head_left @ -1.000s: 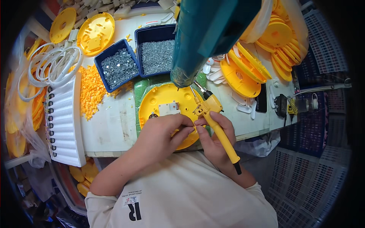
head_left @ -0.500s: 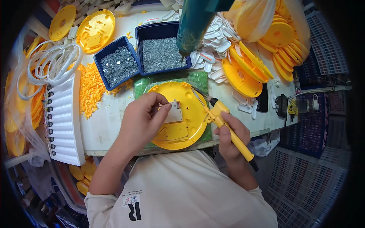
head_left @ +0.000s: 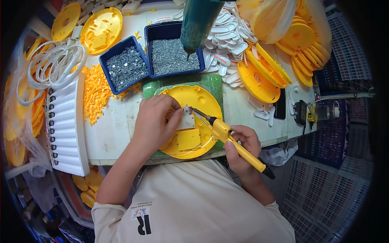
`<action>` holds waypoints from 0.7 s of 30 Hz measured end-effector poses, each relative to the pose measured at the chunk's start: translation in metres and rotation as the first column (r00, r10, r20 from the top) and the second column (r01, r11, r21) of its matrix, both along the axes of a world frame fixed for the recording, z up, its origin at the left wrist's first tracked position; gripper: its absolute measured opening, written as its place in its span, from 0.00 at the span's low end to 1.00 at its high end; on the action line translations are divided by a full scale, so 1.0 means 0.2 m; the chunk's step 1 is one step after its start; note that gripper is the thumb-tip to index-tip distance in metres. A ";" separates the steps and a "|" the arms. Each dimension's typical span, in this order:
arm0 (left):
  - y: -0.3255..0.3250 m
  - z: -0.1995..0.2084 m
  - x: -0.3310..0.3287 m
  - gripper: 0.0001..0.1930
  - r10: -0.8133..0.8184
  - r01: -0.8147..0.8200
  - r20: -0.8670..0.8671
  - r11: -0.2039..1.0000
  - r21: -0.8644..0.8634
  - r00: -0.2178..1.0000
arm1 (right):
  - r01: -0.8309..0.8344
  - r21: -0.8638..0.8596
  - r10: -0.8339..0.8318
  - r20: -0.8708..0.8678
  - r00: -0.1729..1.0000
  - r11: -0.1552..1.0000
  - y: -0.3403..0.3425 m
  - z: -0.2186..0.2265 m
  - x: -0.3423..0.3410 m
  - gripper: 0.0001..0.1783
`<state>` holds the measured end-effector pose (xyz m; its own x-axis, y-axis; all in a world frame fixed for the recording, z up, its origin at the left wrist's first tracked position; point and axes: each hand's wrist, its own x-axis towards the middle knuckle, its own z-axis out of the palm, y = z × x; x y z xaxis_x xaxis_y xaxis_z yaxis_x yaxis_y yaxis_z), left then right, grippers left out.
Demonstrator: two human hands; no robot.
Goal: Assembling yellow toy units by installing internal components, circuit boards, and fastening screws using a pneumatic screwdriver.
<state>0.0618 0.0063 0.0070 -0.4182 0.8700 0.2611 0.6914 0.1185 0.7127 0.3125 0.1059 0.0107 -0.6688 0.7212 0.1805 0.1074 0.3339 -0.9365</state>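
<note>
Your worktop (head_left: 107, 141) carries everything here. At its far right a clear plastic bag (head_left: 275, 24) lies against a stack of round yellow covers (head_left: 298, 36). On the left, the white ribbed tray (head_left: 69, 133) runs near to far, with a row of small black round parts (head_left: 52, 131) along its left edge. Directly ahead of you, a green mat (head_left: 216, 81) lies under the yellow disc (head_left: 210, 105), which is flat with its ribbed inner side up. Beyond the mat stands the larger navy bin (head_left: 178, 73), heaped with small silvery metal pieces; the smaller navy bin (head_left: 131, 87), just left of it and turned at an angle, holds similar loose pieces, some shinier.

Your yellow soldering gun (head_left: 239, 152) reaches over the disc's right side. Its long axis slants from the near right, where the black tail is, to the far left, where the thin metal tip ends at the far right corner of the white module (head_left: 186, 121) on the disc. Your right hand (head_left: 243, 148) has its fingers wrapped round the handle. Your left hand (head_left: 156, 119) has its fingers curled at the module's left side; from this angle you cannot tell whether they pinch it. Nearest you on the disc, a thin wire (head_left: 182, 154) curves past a yellow rectangular block (head_left: 188, 139).
</note>
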 end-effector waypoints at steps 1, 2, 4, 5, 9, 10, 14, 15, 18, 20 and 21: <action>0.00 0.00 0.00 0.06 0.002 -0.002 0.001 1.000 0.000 1.000 | -0.003 -0.004 0.003 -0.001 1.000 1.000 0.00 0.00 0.00 0.23; 0.00 0.00 0.00 0.06 0.005 -0.005 -0.005 1.000 0.003 1.000 | -0.006 -0.005 0.006 -0.001 1.000 1.000 0.00 0.00 -0.01 0.23; 0.00 0.00 0.00 0.06 0.004 -0.004 -0.011 1.000 0.009 1.000 | -0.006 0.002 0.006 -0.006 1.000 1.000 0.00 0.01 -0.01 0.22; 0.00 0.00 0.01 0.06 0.002 -0.002 -0.011 1.000 0.008 1.000 | -0.005 0.003 0.005 -0.005 1.000 1.000 0.00 0.01 -0.01 0.22; 0.00 -0.01 0.01 0.06 0.005 -0.005 -0.008 1.000 0.009 1.000 | 0.067 0.032 -0.065 -0.064 0.996 0.997 0.00 0.00 -0.04 0.20; 0.00 -0.01 0.01 0.06 0.005 -0.005 -0.008 1.000 0.008 1.000 | 0.061 0.039 -0.059 -0.060 0.997 0.997 0.00 0.00 -0.04 0.20; 0.01 0.00 0.01 0.06 -0.001 0.001 0.002 1.000 -0.022 1.000 | 0.076 0.076 -0.070 -0.077 0.995 0.994 0.00 -0.01 -0.03 0.20; 0.01 0.01 0.01 0.06 -0.003 0.003 0.008 1.000 -0.030 1.000 | 0.039 0.050 -0.036 -0.050 0.998 0.998 0.00 0.00 -0.01 0.21; 0.01 0.01 0.01 0.07 -0.001 0.002 0.003 0.999 -0.048 1.000 | -0.009 0.032 0.009 -0.014 1.000 0.999 0.00 0.01 0.00 0.22; 0.01 0.01 0.01 0.07 -0.001 0.001 -0.006 0.999 -0.050 1.000 | -0.018 0.041 0.019 -0.004 1.000 0.999 0.01 0.01 0.00 0.22; 0.01 0.01 0.01 0.07 -0.001 0.001 -0.014 0.999 -0.051 1.000 | -0.023 0.047 0.024 -0.005 1.000 0.999 0.01 0.02 -0.01 0.22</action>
<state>0.0641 0.0089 0.0082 -0.4138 0.8828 0.2223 0.7016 0.1536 0.6958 0.3114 0.1072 0.0140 -0.6843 0.6959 0.2178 0.0939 0.3803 -0.9201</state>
